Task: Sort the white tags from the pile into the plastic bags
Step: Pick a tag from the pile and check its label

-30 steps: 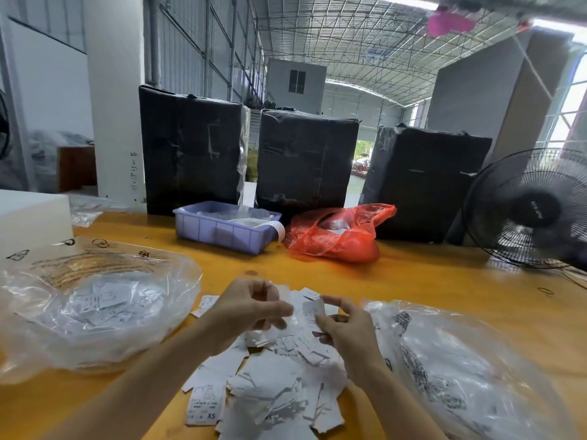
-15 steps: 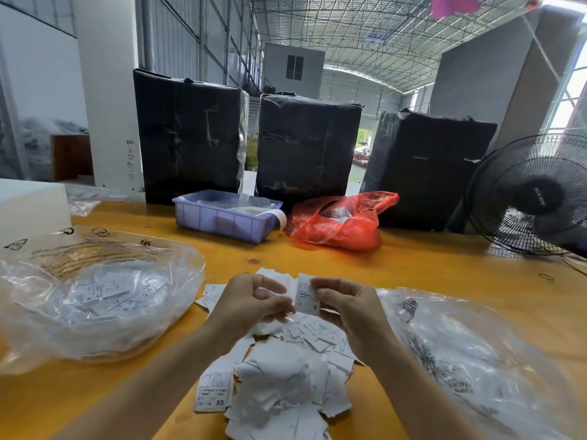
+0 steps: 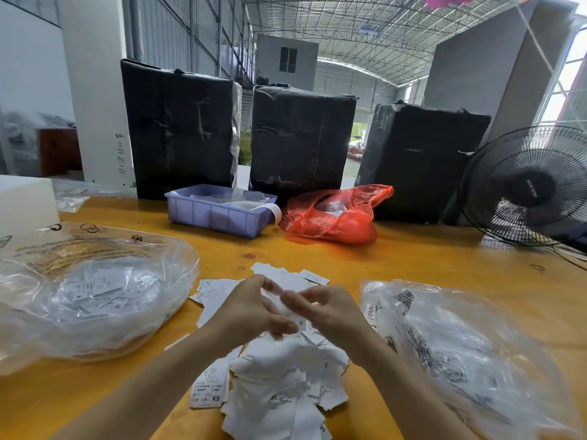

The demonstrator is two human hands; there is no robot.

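Head view: curled fingers (image 3: 287, 304) on tags (image 3: 279, 376).

Single head view, looking forward-down, close over table (image 3: 413, 265), wide-angle.

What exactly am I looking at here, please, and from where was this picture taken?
There is no machine: a camera worn on a person's head looks down at their two bare hands over a yellow table. The left hand and right hand meet above a pile of white tags, fingers curled round a blurred tag. A clear plastic bag with tags inside lies to the left, another bag to the right. Behind stand a blue bin, a red bag, black bales and a fan.
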